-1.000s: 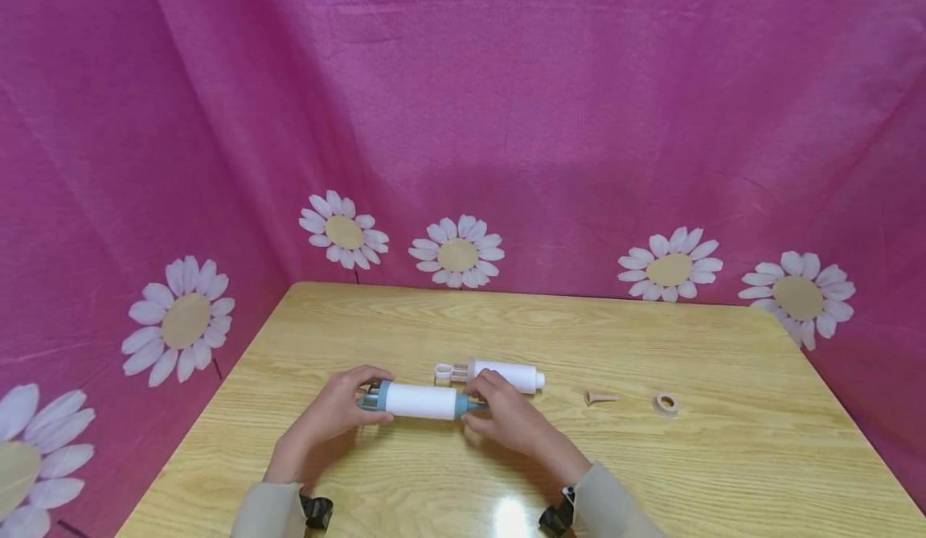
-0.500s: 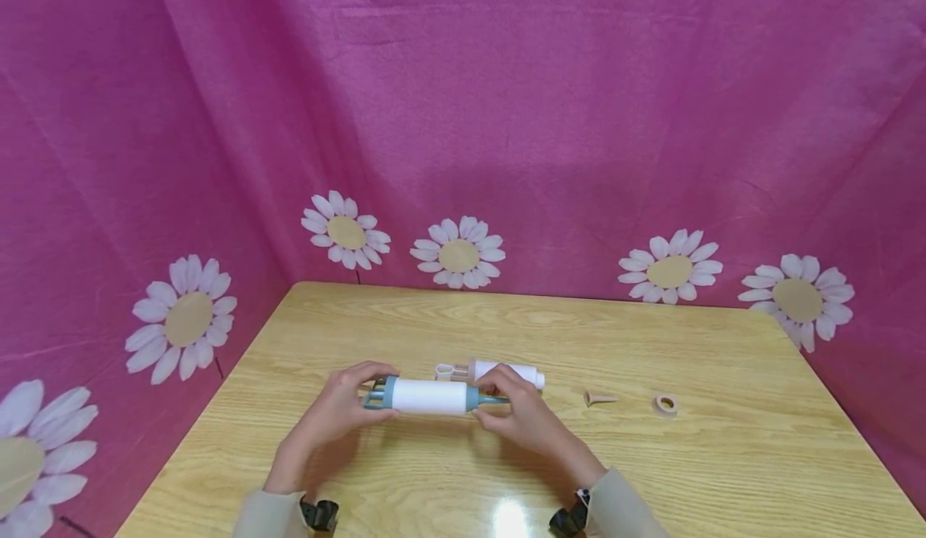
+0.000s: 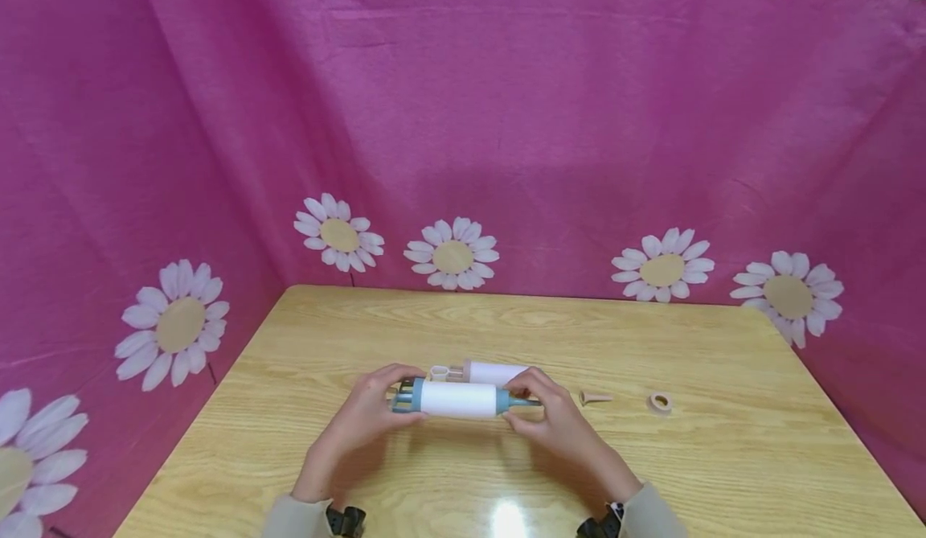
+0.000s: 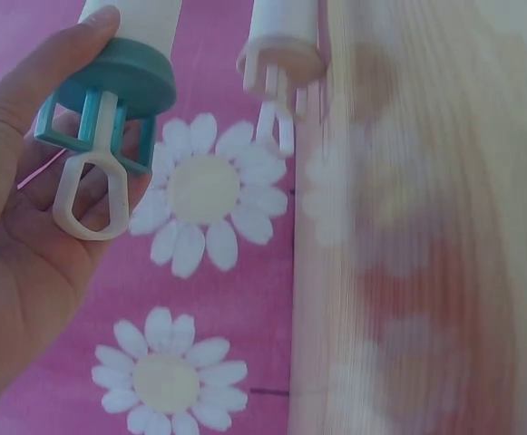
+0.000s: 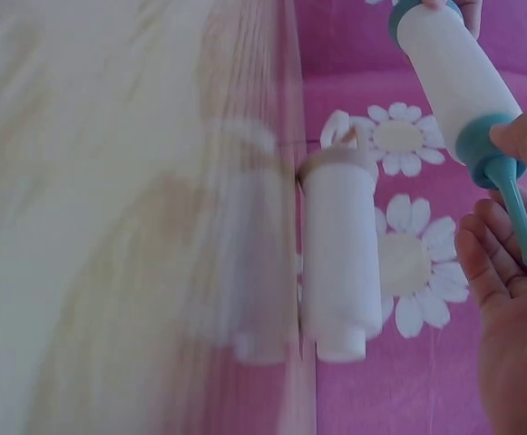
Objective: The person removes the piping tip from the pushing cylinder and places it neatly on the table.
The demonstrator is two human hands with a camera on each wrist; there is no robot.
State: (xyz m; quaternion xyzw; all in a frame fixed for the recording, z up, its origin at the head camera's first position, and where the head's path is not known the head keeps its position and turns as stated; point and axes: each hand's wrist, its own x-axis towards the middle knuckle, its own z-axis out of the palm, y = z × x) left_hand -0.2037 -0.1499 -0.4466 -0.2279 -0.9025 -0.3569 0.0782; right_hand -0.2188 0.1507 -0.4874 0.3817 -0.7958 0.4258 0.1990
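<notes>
Both hands hold a white icing syringe (image 3: 459, 400) with teal ends sideways, raised a little over the table. My left hand (image 3: 365, 411) grips its left end; in the left wrist view the thumb lies across the teal collar (image 4: 127, 77), and a white plunger handle (image 4: 67, 192) sticks out by the palm. At the other end my right hand (image 3: 563, 424) pinches the teal collar, its thumb pressed there in the right wrist view, beside the long teal nozzle (image 5: 513, 210). Just behind lies a second syringe (image 3: 492, 373), white with a beige collar, its right end hidden by the right hand.
To the right on the wooden table (image 3: 723, 457) lie a small beige nozzle (image 3: 595, 398) and a beige ring (image 3: 660, 412). A pink cloth (image 3: 535, 120) with daisies hangs behind the table and along its left side.
Both hands have moved right together with the teal-ended syringe, keeping their grip at its two ends. The right hand now covers the right end of the second syringe.
</notes>
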